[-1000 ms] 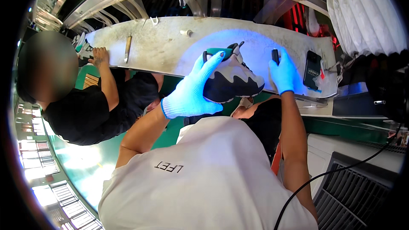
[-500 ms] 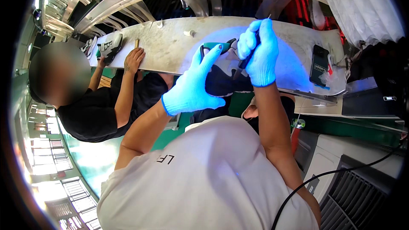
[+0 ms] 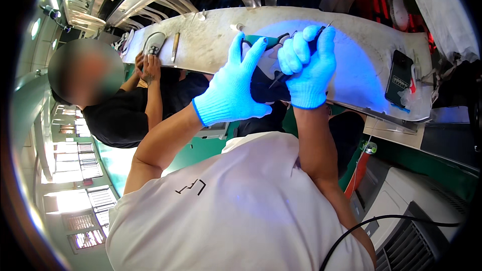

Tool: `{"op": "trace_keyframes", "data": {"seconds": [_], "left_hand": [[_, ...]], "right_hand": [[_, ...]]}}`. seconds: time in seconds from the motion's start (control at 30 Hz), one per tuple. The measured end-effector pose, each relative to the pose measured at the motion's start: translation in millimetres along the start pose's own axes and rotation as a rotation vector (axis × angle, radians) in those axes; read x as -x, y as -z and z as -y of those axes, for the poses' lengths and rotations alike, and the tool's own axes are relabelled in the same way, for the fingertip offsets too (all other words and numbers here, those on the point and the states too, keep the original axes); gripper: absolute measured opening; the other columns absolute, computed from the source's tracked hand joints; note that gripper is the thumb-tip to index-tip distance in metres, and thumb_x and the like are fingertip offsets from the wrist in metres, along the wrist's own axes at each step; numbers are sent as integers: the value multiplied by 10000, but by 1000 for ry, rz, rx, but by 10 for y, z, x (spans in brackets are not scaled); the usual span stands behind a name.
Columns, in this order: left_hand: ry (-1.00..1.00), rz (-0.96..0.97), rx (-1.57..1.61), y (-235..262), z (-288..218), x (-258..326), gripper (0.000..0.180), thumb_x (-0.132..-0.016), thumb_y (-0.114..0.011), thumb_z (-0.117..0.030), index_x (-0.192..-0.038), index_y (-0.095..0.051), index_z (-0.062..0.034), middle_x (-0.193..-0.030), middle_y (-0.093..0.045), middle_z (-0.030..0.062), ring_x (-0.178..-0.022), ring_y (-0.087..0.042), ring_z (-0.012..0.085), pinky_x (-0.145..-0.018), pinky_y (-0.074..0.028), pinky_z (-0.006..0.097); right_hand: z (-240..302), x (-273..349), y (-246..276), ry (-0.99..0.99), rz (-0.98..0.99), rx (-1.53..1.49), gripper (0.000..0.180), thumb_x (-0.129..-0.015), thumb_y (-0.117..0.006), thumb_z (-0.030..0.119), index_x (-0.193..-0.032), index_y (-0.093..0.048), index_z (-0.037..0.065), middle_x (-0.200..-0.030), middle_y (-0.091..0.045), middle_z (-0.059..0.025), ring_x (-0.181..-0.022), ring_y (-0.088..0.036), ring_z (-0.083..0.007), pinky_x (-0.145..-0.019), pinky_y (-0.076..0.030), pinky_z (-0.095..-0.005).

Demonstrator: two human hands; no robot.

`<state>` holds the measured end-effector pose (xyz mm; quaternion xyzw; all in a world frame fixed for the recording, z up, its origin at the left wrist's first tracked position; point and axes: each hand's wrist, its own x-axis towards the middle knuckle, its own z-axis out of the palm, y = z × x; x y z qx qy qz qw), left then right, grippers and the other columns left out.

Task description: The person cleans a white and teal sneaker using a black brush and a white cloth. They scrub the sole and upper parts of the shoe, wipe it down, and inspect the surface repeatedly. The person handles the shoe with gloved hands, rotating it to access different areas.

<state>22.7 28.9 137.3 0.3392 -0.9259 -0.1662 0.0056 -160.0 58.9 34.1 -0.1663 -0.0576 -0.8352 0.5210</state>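
Observation:
Both my hands wear knitted gloves, lit bright blue. My left hand (image 3: 230, 85) is around a shoe (image 3: 266, 68) with a green collar and grey and dark panels, held at the table's near edge. Its fingers lie over the collar side with the thumb apart below; part of the shoe is hidden behind the hands. Just right of the collar, my right hand (image 3: 309, 70) is closed around a thin dark-handled tool (image 3: 329, 24). The tool's narrow tip sticks out above the fist, and I cannot make out its exact kind.
A worktable (image 3: 211, 45) runs across under a blue-violet glow. A phone (image 3: 399, 78) and a crumpled clear bag lie at its right. On the left, a co-worker (image 3: 120, 115) handles a grey shoe (image 3: 154, 43) beside a wooden-handled tool (image 3: 175, 46). A black cable (image 3: 381, 218) crosses at lower right.
The view has shifted a little. My right fist has turned slightly, and the tool's tip now points more to the right. The co-worker's second hand has moved from beside the wooden-handled tool onto the grey shoe.

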Motion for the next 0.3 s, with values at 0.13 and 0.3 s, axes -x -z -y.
{"op": "trace_keyframes", "data": {"seconds": [0.13, 0.3], "left_hand": [[-18, 12, -21, 15, -34, -33, 1422, -636, -1056, -362, -1786, -240, -176, -1783, -158, 383, -1515, -485, 610, -1218, -522, 581], [128, 81, -45, 74, -198, -97, 1385, -683, -1031, -400, -1792, -228, -191, -1809, -125, 355, -1558, -446, 593, -1226, -510, 593]], "right_hand": [[59, -19, 104, -39, 138, -135, 589, -1165, -446, 654, -971, -649, 136, -695, -552, -16, -546, -513, -189, -500, -440, -364], [-27, -77, -186, 5, -264, 56, 441, -1207, -498, 514, -1028, -618, 129, -723, -584, -24, -574, -544, -195, -540, -489, -358]]}}
